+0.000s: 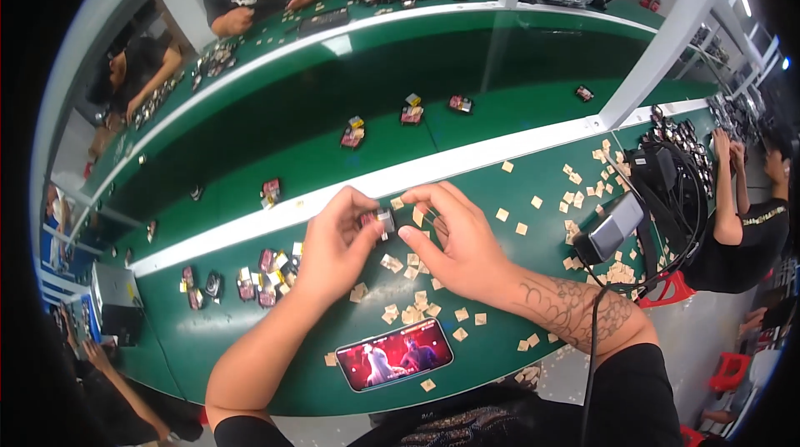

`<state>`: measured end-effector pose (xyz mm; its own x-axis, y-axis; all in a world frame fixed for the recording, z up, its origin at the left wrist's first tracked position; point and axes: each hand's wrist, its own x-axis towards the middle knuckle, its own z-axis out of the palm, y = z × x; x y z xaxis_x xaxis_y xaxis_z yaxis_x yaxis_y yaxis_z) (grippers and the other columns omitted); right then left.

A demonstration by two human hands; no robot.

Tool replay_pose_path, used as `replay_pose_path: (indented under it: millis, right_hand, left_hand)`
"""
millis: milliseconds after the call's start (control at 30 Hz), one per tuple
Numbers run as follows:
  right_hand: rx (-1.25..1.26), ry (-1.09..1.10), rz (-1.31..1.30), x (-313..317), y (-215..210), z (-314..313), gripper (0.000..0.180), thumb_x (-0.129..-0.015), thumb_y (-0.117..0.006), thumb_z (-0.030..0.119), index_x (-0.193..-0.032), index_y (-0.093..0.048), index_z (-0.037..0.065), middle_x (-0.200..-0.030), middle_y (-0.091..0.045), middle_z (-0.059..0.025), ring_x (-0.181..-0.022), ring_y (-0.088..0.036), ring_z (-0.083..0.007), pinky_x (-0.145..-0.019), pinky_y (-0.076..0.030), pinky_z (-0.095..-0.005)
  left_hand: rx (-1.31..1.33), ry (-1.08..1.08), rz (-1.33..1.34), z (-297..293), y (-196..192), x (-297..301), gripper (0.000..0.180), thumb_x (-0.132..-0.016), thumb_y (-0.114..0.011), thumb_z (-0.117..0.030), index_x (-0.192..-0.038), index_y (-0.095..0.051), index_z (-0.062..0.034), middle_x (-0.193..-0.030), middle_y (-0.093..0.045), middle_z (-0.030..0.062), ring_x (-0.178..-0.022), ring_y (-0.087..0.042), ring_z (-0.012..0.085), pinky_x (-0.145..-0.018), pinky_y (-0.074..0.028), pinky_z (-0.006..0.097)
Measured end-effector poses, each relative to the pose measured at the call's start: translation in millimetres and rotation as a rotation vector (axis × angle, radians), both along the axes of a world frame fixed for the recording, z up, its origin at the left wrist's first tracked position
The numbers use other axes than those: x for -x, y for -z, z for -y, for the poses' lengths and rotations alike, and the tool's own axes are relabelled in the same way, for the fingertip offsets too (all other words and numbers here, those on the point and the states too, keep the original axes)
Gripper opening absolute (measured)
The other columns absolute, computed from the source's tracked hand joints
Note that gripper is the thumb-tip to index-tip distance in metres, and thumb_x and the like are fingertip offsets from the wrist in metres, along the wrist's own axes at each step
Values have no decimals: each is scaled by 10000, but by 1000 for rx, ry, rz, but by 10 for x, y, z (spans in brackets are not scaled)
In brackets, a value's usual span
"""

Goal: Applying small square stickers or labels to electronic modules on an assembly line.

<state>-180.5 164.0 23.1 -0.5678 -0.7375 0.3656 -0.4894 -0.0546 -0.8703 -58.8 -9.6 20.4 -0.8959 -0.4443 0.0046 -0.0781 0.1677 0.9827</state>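
My left hand (337, 245) is closed around a small boxy part (382, 220) with a dark side and a silvery-white face, held above the green bench between thumb and fingers. Just to its right, my right hand (454, 243) has its thumb and index finger apart. A small tan square (397, 203) shows at the right index fingertip; I cannot tell whether it sticks there or lies beyond. Another tan square (418, 216) appears between thumb and index. Below the hands, more tan squares (414, 314) lie scattered. Left of my left hand sits a cluster of similar dark-red parts (268, 280).
A phone (396, 354) playing a video lies near the front edge. A grey box-shaped device (611, 226) with black cables stands at right. Beyond a white rail (475, 162), several parts rest on a green belt (500, 114). Other people work across and on both sides.
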Motion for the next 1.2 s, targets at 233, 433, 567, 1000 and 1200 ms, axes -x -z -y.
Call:
replay_pose_path:
  millis: [233, 433, 567, 1000, 1200]
  right_hand:
    - [-184, -356, -446, 83, 346, -51, 229, -979, -754, 212, -1150, -674, 83, -966, -682, -100, -781, -724, -331, -677, -593, -459]
    - [-220, -420, -466, 87, 466, 49, 256, -1005, -701, 282, -1159, -674, 79, -1049, -699, -126, -853, -738, -372, -718, -619, -485]
    - [-241, -446, -460, 138, 445, 44, 284, -966, -739, 277, -1086, -668, 30, -1002, -695, -167, -882, -747, -393, -787, -616, -504]
    - [-120, -386, -366, 49, 387, 8, 173, -979, -697, 134, -1085, -642, 8, -1077, -618, -165, -946, -704, -381, -845, -596, -468]
    - [158, -193, -262, 177, 202, -43, 181, -975, -667, 12, -1155, -680, 23, -1058, -623, -157, -896, -686, -380, -789, -574, -442]
  left_hand:
    - [611, 165, -61, 295, -82, 1843, 198, -923, -724, -64, -1110, -662, -43, -837, -704, 157, -764, -718, 260, -757, -567, 381]
    - [749, 329, -108, -175, 202, 3012, 188, -954, -734, -137, -1123, -746, -55, -877, -741, 169, -883, -740, 341, -834, -571, 415]
    - [1019, 275, -33, -204, 273, 3160, 284, -964, -729, -186, -1236, -737, -106, -1162, -713, 186, -1232, -634, 409, -1059, -506, 478]
    - [896, 266, 3, 595, 151, 2169, 755, -858, -848, -88, -1533, -510, -66, -1272, -666, 239, -1238, -652, 401, -1096, -521, 470]
    - [791, 339, -45, 209, -98, 1080, 848, -804, -810, -26, -1579, -468, -67, -1301, -648, 230, -1247, -637, 409, -1063, -538, 452]
